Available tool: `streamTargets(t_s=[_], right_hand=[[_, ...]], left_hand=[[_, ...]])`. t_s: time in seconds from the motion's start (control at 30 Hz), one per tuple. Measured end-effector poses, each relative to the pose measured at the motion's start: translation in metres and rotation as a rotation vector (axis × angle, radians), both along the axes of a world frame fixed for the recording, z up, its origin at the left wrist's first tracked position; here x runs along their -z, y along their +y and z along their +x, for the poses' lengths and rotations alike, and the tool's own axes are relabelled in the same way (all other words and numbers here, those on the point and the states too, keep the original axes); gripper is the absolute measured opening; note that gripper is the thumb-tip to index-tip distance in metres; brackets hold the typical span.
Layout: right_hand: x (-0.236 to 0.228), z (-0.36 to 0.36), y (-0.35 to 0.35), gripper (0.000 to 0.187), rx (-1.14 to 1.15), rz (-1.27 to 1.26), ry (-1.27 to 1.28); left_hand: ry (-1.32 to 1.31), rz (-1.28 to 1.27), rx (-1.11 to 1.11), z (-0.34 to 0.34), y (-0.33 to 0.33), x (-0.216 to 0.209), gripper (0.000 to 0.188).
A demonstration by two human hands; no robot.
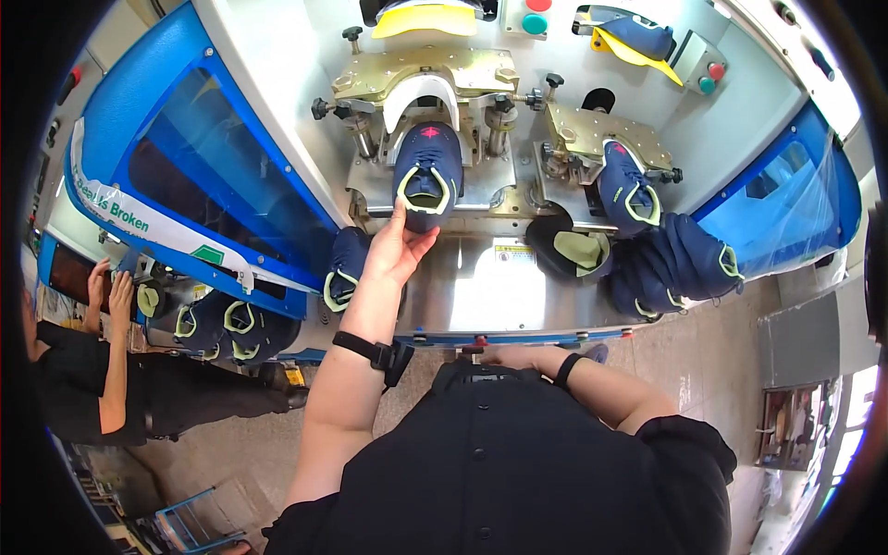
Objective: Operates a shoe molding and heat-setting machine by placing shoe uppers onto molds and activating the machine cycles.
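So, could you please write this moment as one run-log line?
left hand: holds navy shoe by heel | shoe: toe toward brass-coloured plate | right hand: low before machine, grip unclear

Room was bright, glare (868, 400) at right edge.
Floor (708, 350) was tan, glossy; blue metal frame (189, 499) stood lower left, grey box (800, 339) and shelf (791, 427) right.

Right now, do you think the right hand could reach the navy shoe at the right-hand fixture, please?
Probably yes: the right hand is by the metal worktop, and the navy shoe juts out toward the front, though a pale-lined shoe lies partly between.
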State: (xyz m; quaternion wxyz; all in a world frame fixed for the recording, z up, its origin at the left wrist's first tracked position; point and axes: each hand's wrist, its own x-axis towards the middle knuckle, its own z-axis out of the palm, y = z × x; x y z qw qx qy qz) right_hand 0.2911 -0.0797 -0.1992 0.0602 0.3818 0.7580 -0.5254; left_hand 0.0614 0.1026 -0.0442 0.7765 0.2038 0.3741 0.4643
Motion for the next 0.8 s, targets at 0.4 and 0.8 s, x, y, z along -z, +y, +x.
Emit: streamTargets(t_s=[0.4,0.8], right_hand=[[-0.24,0.007,0.126,0.017,0.641,1.348,0.39],[-0.331,0.064,0.249,0.017,0.826,1.629,-0.254]], left_hand=[[0.056,-0.011,0.017,0.0,-0.002,-0.006,0.049],[0.022,0.002,-0.034,0.001,-0.001,-0.009,0.053]])
